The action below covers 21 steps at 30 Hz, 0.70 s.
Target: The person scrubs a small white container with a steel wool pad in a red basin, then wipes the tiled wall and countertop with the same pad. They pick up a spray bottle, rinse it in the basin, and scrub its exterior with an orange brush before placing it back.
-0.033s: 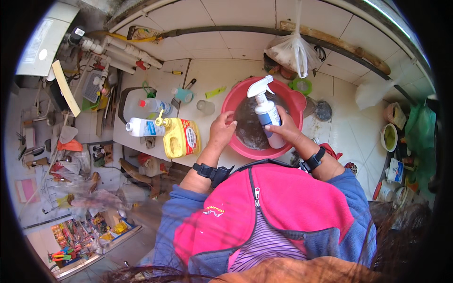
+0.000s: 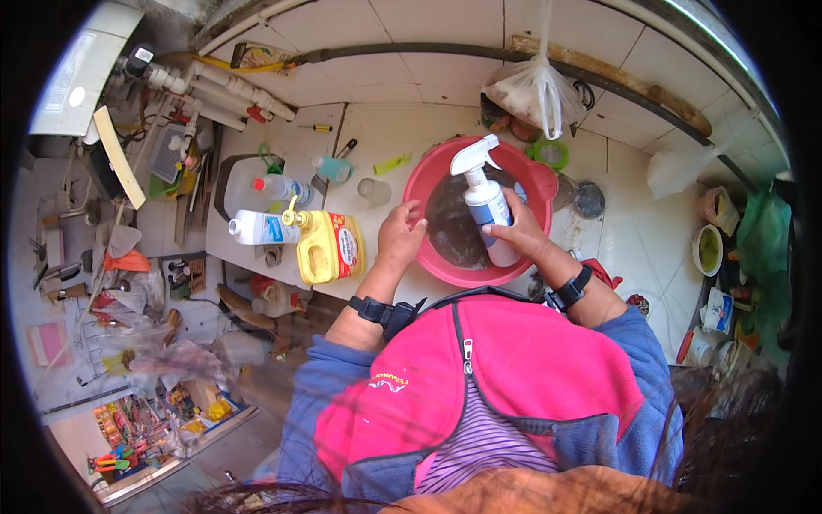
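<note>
My right hand (image 2: 524, 230) is closed round a white spray bottle (image 2: 489, 212) with a blue label and a white trigger head. The bottle is held upright, slightly tilted, over a pink basin (image 2: 548, 190) of dark, murky water. At the basin's left rim is my left hand (image 2: 401, 235), its thumb and fingers apart and nothing between them. Whether it touches the rim I cannot tell. Left of that hand stands a yellow jug (image 2: 324, 257) with a pump top, beside a white bottle (image 2: 257, 229) with a blue label.
A clear bottle with a red cap (image 2: 282, 188), a teal-tinted container (image 2: 332, 169) and a small clear cup (image 2: 373, 191) stand on the white counter (image 2: 396, 137). Behind the basin hangs a white plastic bag (image 2: 533, 94). A green container (image 2: 548, 154) sits at the basin's back right.
</note>
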{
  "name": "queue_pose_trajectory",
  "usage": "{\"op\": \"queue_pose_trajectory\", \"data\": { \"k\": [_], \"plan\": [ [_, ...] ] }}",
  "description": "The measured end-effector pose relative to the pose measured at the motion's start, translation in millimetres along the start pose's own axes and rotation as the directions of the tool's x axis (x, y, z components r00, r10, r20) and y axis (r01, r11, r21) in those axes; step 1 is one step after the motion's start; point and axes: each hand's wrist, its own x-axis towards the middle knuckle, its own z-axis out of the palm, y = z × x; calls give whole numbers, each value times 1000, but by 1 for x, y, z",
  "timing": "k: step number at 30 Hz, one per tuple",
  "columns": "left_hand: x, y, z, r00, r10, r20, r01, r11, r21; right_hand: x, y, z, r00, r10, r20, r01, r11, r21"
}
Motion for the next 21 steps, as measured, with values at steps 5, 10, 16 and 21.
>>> {"op": "queue_pose_trajectory", "data": {
  "k": [5,10,16,21],
  "plan": [
    [-31,-27,-10,916,280,-289,-122,878,463,3,11,-1,987,158,-11,-157,986,53],
    [-32,-59,-10,936,140,-323,-51,962,267,3,15,4,992,-49,-114,35,992,-121],
    [-34,-72,-13,962,59,-265,91,850,519,5,6,4,990,139,25,-141,982,124],
    [-41,-60,-21,969,14,-246,104,883,458,8,0,6,981,184,63,-195,939,284]
  ]
}}
